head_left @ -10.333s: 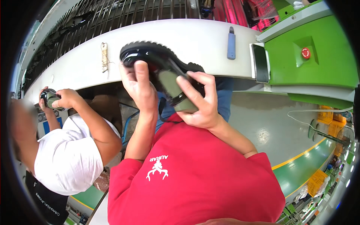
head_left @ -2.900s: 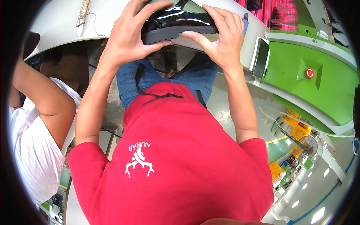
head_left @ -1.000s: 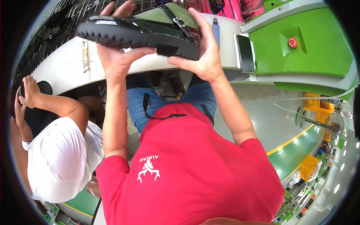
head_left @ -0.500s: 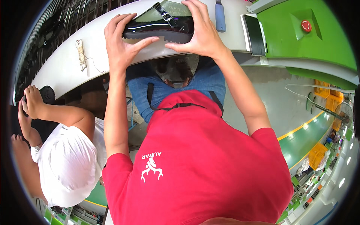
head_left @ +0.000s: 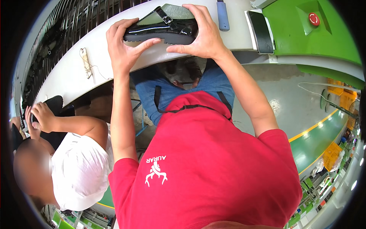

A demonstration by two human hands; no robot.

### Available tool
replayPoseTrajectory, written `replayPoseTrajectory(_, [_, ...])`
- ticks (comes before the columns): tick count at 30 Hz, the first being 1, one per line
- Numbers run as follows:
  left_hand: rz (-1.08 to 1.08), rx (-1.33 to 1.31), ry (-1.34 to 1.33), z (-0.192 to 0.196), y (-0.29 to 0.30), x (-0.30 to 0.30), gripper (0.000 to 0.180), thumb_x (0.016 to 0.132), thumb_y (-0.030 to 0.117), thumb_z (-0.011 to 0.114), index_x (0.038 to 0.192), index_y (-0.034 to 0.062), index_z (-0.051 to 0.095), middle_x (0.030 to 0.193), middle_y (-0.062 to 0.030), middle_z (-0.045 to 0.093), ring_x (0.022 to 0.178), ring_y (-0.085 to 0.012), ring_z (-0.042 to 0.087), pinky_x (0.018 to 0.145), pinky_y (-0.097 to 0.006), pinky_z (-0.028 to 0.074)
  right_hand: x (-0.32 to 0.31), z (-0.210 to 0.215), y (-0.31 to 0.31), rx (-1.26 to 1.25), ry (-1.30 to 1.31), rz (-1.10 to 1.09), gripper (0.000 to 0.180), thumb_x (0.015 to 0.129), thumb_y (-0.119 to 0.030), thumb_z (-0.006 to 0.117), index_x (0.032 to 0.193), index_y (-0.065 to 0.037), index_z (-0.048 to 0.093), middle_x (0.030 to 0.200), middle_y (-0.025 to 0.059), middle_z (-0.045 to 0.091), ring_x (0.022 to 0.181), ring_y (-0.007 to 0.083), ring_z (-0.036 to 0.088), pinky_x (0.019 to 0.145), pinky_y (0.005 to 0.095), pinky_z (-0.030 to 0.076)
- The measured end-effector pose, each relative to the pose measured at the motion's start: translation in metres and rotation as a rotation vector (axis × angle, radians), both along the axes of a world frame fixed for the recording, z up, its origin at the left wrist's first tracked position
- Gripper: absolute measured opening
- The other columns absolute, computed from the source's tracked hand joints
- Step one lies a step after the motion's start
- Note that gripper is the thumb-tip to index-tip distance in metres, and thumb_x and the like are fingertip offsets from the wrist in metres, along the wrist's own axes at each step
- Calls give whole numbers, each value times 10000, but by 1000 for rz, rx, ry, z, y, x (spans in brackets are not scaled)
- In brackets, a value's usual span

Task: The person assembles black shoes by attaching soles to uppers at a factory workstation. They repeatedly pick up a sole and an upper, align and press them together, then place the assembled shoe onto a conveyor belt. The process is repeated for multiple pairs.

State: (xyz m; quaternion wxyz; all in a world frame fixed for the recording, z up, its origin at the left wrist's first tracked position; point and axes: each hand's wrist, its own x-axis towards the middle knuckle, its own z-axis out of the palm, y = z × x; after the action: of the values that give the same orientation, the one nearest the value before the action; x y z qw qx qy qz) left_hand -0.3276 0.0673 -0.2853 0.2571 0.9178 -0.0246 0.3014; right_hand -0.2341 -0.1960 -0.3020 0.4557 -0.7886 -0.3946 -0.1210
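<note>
A glossy black shoe [head_left: 164, 31] with a buckled strap and a thick dark sole is held between my two hands above the white work surface. A greenish shoe last [head_left: 176, 12] fills its opening. My left hand [head_left: 127, 44] wraps round the left end, its thumb along the sole. Round the other end curls my right hand [head_left: 204, 34], with its thumb under the sole too. The two thumb tips point at each other with a small gap between them.
Right of the shoe lie a blue-handled tool [head_left: 223, 17] and a dark phone [head_left: 260, 32], beside a green machine [head_left: 297, 23] with a red button [head_left: 314, 19]. Left, a string-wound stick [head_left: 85, 63] rests on the white table [head_left: 103, 42]. A co-worker in white [head_left: 82, 168] handles a dark shoe part.
The shoe has tilted slightly in my hands, so less of the sole's underside shows. The co-worker's hands and dark shoe part have shifted. The whole view has moved a little.
</note>
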Motion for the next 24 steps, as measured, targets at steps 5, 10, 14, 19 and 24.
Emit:
replayPoseTrajectory(5, [-13,-55,-69,-8,2,2,768,583,449,1084,1195,76,808,1229,-83,734,1230,-306,638,1078,-447,521,2,-10,2,41,-57,-15,1273,594,-663,1043,1569,-48,501,1442,208,570,1304,428,658,1077,498,585])
replayPoseTrajectory(10, [-17,-35,-106,-11,2,3,774,567,442,1087,1180,68,797,1220,-90,727,1217,-307,640,1061,-446,528,2,-11,0,26,-30,-4,1364,542,-720,1039,1590,-50,480,1490,198,542,1321,430,653,1086,508,581])
replayPoseTrajectory(14, [-21,-42,-36,-5,2,-2,792,628,411,1073,1281,64,790,1313,-124,706,1297,-321,636,1122,-453,529,-3,-8,-5,-40,17,63,1516,523,-696,1051,1716,-102,328,1575,180,456,1367,459,611,1103,538,562])
replayPoseTrajectory(19, [-23,-55,-31,-6,2,-3,796,630,396,1075,1287,51,785,1332,-131,699,1306,-324,633,1129,-456,526,-3,-13,-6,-10,36,53,1433,556,-618,1074,1712,-108,398,1564,178,486,1426,423,570,1170,514,522])
replayPoseTrajectory(24, [-38,-60,-17,-3,3,-1,780,617,372,1077,1257,34,789,1302,-133,716,1295,-331,641,1127,-457,526,-7,-12,-5,20,74,34,1352,580,-597,1076,1682,-97,473,1534,177,521,1433,395,576,1195,502,510])
